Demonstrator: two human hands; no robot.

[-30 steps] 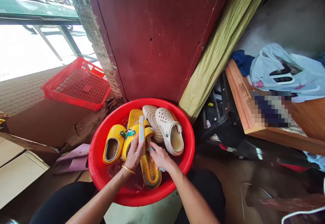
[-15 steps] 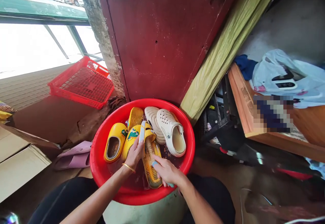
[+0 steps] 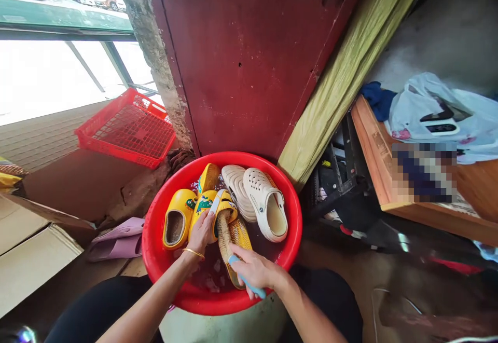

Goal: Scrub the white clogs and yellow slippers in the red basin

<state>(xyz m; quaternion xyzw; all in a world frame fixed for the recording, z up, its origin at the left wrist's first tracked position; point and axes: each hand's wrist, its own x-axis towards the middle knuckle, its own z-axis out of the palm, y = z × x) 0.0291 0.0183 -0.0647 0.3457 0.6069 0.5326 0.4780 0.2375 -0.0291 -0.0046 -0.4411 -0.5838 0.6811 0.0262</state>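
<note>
My left hand (image 3: 201,234), with a gold bangle at the wrist, grips a yellow slide sandal (image 3: 241,235) by its strap. Wrapped round the blue handle of a scrub brush (image 3: 249,282) is my right hand (image 3: 257,266). The brush's pale bristles lie against the sandal's ridged footbed. Both hands work over a red basin (image 3: 145,239) with dark water in it. Beside the sandal are a yellow clog (image 3: 179,197) with a green cartoon figure and other yellow footwear. A cream clog (image 3: 272,205) rests at the basin's right, next to another showing its sole.
Purple slippers (image 3: 120,239) lie on the floor left of the basin, near cardboard (image 3: 39,265). A red plastic crate (image 3: 128,130) stands behind them. A dark red panel (image 3: 249,73) rises behind the basin. On the right is a wooden surface (image 3: 373,151) holding a plastic bag (image 3: 431,109).
My right hand has shifted the brush, so its blue handle and bristles now show more plainly over the footbed. My left hand has moved slightly left and down, still gripping the sandal.
</note>
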